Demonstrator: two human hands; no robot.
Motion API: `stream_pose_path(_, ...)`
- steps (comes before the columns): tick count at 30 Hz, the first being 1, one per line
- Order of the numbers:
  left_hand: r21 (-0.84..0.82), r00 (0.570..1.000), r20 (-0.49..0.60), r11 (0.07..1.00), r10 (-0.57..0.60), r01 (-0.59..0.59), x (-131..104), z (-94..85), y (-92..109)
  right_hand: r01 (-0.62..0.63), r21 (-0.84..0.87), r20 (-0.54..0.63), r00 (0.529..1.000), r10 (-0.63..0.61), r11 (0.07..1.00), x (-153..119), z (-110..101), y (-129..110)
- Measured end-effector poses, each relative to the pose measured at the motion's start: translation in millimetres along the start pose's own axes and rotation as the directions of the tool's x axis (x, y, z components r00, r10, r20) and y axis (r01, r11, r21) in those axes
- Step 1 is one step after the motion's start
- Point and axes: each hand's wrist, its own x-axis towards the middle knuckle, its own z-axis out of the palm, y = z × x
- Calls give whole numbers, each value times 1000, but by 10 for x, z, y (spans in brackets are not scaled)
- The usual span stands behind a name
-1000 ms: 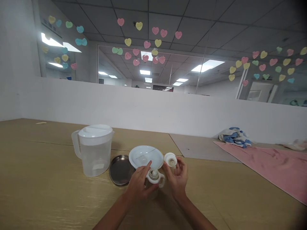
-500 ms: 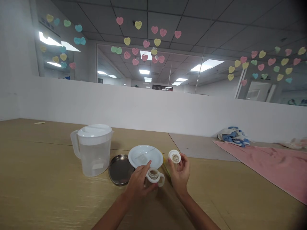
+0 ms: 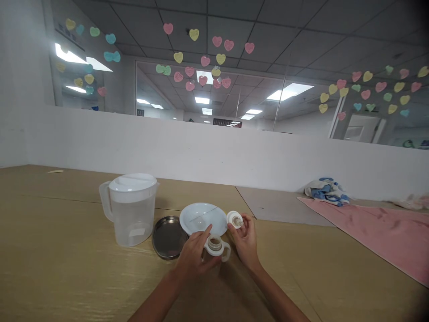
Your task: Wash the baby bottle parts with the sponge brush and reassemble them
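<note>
My left hand (image 3: 194,255) is wrapped around the side of a baby bottle (image 3: 214,243), which stands upright with its threaded mouth uncovered. A white ring with a loop handle sits about the bottle's neck, the loop pointing right. Between the fingertips of my right hand (image 3: 247,241) is the bottle's white collar with a clear nipple (image 3: 234,220), tilted and apart from the bottle. Just behind the bottle lies a pale blue bowl (image 3: 203,229) with a thin clear stick and something translucent in it.
A round metal tray (image 3: 169,237) lies left of the bowl. Beyond it stands a lidded clear pitcher (image 3: 132,214). A pink cloth (image 3: 375,228) and a crumpled blue-and-white cloth (image 3: 325,191) lie at the right, before a low white wall (image 3: 187,152).
My right hand has moved left, closer to the bowl, and turned the collar so its nipple points right. The left hand and bottle have stayed in place.
</note>
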Motion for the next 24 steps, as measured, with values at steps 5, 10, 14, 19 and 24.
stream_pose_path(5, 2, 1000, -1, 1000, 5, -5, -4, 4, -10, -2, -26, 40, 999, 3, 1000, 10, -23, -2)
stream_pose_path(10, 2, 1000, -2, 1000, 11, -11, 8, -6, 2, 29, -36, 89, 996, -26, 999, -14, -24, -14)
stream_pose_path(14, -4, 1000, 13, 1000, -5, 5, 9, -17, 14, 44, -37, 124, 992, -39, 998, -35, -10, -60)
stream_pose_path(19, 0, 1000, 17, 1000, -14, 14, -1, 0, -6, 41, -38, 135, 990, -36, 998, -50, 5, -104)
stream_pose_path(24, 7, 1000, 5, 1000, 10, -10, -1, 19, -27, 9, -31, 190, 982, -3, 999, -64, 9, -9)
